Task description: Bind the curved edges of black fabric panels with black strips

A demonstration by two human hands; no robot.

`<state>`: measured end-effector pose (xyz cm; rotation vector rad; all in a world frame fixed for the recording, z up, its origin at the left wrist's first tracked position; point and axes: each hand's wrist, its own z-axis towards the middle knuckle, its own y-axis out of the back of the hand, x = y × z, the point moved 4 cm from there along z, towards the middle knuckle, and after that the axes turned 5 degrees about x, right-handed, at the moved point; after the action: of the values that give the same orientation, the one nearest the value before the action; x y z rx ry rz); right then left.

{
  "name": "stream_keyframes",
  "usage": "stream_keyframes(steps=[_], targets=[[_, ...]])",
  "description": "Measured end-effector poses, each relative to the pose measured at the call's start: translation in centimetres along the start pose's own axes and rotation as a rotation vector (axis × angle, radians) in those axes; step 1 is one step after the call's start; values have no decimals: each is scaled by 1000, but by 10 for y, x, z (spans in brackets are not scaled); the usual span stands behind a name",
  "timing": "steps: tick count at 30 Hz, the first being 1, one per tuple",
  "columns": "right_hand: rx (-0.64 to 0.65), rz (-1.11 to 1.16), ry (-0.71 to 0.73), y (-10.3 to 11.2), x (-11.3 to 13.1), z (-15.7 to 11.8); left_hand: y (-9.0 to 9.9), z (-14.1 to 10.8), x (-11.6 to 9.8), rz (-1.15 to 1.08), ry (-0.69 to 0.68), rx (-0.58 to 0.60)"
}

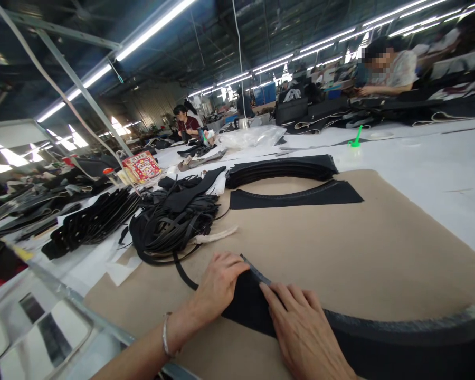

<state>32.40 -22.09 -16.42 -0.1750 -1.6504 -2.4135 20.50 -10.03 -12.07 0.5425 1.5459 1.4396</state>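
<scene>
A black curved fabric panel (404, 343) lies on brown paper, with a greyish, shiny band along its concave edge. My left hand (221, 282) is closed on the panel's left end, thumb and forefinger at the banded edge. Just to the right, my right hand (298, 319) rests on the same panel with fingers stretched out, their tips by that edge. What lies under both palms is hidden. Beyond my hands are a single similar black panel (296, 196) and a stack of black curved panels (281, 171). A narrow black strip (185, 273) runs from near my left wrist.
Left of the panels sits a heap of black strips (170, 227), beside a row of black cut pieces (93, 219). Brown paper (380, 248) covers part of the white table (439, 174). A green bottle (356, 138) stands farther back. Two people work across the tables.
</scene>
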Motion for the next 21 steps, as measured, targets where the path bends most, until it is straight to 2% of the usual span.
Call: stream_keyframes(steps=[2,4,8,11,13,17,21], targets=[[-3,-37,13,0,2,-1,-5,-9,3,45,-86,23],[-6,-55,25,1,3,-1,-10,-13,7,74,-105,30],[12,4,-20,9,3,7,-5,-9,16,18,-28,-54],[104,112,-122,12,-1,23,5,5,20,-56,6,-82],[179,154,-211,11,-2,36,9,17,19,-64,-49,18],[287,140,-330,10,3,58,11,39,17,28,-129,307],[333,90,-393,10,6,69,13,51,18,55,-187,424]])
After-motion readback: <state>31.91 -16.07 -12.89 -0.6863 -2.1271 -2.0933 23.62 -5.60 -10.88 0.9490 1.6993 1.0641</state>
